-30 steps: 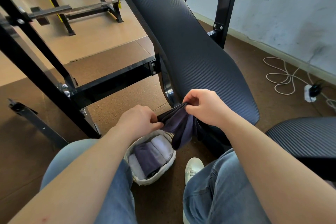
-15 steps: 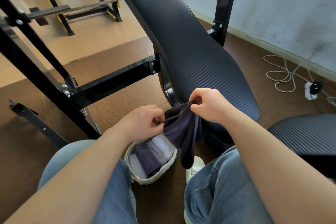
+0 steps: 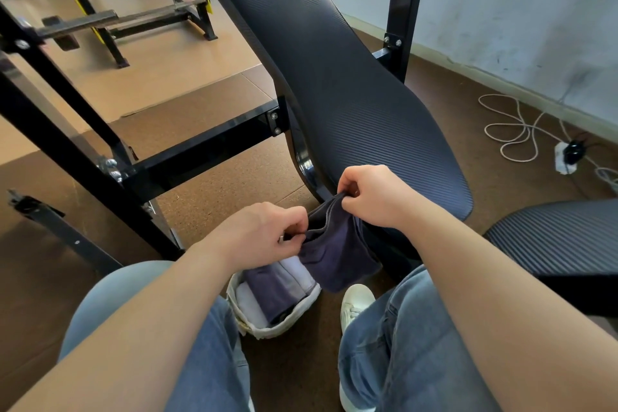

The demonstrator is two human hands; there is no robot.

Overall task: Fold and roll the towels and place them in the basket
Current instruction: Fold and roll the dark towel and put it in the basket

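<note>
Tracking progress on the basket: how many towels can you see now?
4. One dark towel is pinched between the left hand and right hand; three sit in the basket: a white towel, a purple towel, a pale lilac towel. Others may hide beneath.

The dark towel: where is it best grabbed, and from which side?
By its top edge, near both ends, from above. The dark towel is limp and hangs from that edge; a pinch at each end, like the left hand and right hand, should spread it flat.
</note>
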